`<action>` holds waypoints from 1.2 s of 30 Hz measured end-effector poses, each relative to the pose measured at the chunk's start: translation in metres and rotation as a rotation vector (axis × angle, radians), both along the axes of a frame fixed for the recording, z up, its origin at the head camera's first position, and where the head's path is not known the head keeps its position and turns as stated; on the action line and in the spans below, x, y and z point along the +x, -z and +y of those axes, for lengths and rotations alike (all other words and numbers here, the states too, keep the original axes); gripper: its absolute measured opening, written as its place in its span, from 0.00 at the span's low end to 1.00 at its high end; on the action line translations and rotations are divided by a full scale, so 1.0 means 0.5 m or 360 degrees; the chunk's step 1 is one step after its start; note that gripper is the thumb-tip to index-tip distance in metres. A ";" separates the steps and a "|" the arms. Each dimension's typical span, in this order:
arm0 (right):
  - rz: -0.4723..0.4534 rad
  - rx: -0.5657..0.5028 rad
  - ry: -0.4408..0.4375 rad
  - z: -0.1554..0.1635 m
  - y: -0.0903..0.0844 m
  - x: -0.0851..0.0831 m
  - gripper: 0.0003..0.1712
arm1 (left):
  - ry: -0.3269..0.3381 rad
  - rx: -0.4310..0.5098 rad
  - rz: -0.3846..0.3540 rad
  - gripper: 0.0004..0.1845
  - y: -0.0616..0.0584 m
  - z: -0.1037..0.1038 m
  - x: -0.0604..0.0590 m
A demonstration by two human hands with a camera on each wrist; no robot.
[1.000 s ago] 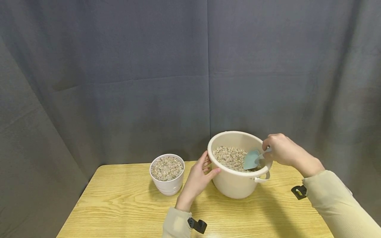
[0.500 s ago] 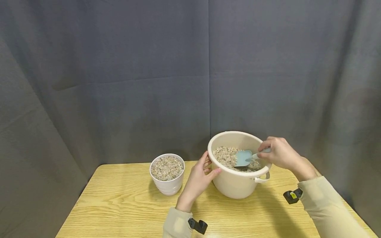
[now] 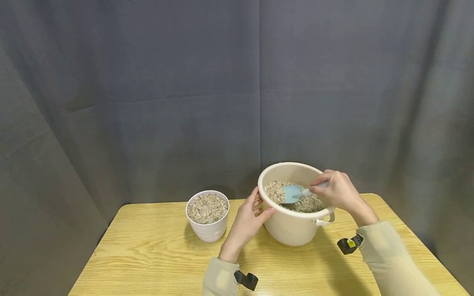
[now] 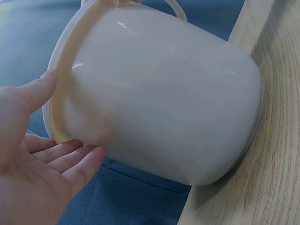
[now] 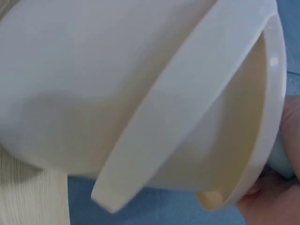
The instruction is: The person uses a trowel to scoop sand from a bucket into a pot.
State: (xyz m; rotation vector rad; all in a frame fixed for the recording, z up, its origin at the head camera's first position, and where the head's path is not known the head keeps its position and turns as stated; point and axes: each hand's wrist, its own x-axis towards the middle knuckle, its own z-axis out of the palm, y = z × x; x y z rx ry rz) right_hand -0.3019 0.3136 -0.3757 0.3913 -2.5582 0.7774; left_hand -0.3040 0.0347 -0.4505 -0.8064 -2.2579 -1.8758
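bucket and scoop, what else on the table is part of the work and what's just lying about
In use: bucket of gravel, steadied by the left hand; blue scoop, held by the right hand.
Untouched: small white pot full of gravel; table; grey curtain.

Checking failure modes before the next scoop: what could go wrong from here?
1. The small white pot looks brim-full of gravel; more may spill onto the table.
2. The blue scoop has a shallow blade, so gravel could drop crossing the gap between the containers.
3. The left hand only rests against the cream bucket; hard digging might shift it.
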 end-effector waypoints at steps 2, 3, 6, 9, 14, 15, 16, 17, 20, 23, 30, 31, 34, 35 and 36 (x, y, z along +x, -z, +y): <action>-0.0026 -0.0032 0.0029 -0.003 -0.001 -0.002 0.02 | 0.0003 -0.0005 0.0003 0.45 -0.003 -0.001 -0.001; -0.0042 -0.0051 0.0048 -0.005 -0.001 -0.001 0.02 | 0.0002 -0.0013 0.0002 0.46 -0.003 -0.002 0.000; -0.0080 -0.0125 0.0082 -0.011 -0.004 -0.001 0.02 | -0.0009 -0.0019 -0.0010 0.47 -0.005 -0.005 -0.002; -0.0099 -0.0176 0.0089 -0.015 -0.002 0.000 0.03 | -0.0017 -0.0012 -0.0013 0.46 -0.002 -0.005 -0.003; -0.0107 -0.0219 0.0130 -0.020 0.003 0.007 0.04 | 0.0000 -0.0002 -0.0020 0.45 -0.001 -0.004 -0.001; -0.0106 -0.0242 0.0135 -0.022 0.004 0.011 0.04 | 0.0005 0.0000 -0.0025 0.44 -0.002 -0.004 0.000; -0.0106 -0.0266 0.0140 -0.023 0.005 0.014 0.05 | 0.0008 0.0005 -0.0028 0.44 -0.005 -0.003 0.003; -0.0107 -0.0295 0.0141 -0.025 0.005 0.017 0.05 | 0.0013 0.0012 -0.0032 0.44 -0.009 -0.003 0.006; -0.0105 -0.0382 0.0150 -0.032 0.006 0.030 0.06 | 0.0031 0.0028 -0.0030 0.43 -0.031 -0.004 0.023; -0.0091 -0.0456 0.0171 -0.039 0.008 0.044 0.08 | 0.0041 0.0020 -0.0034 0.42 -0.056 -0.009 0.042; 0.0074 -0.0624 0.0248 -0.052 0.019 0.076 0.08 | 0.0040 0.0030 -0.0036 0.41 -0.077 -0.013 0.058; 0.0101 -0.0662 0.0258 -0.054 0.021 0.081 0.08 | 0.0038 0.0031 -0.0038 0.41 -0.077 -0.013 0.057; 0.0169 -0.0811 0.0271 -0.057 0.030 0.093 0.08 | 0.0029 0.0024 -0.0050 0.41 -0.076 -0.012 0.057; 0.0183 -0.0864 0.0276 -0.058 0.033 0.097 0.08 | 0.0024 0.0022 -0.0053 0.41 -0.076 -0.012 0.056; 0.0197 -0.0916 0.0284 -0.059 0.036 0.100 0.08 | 0.0018 0.0017 -0.0052 0.41 -0.075 -0.012 0.056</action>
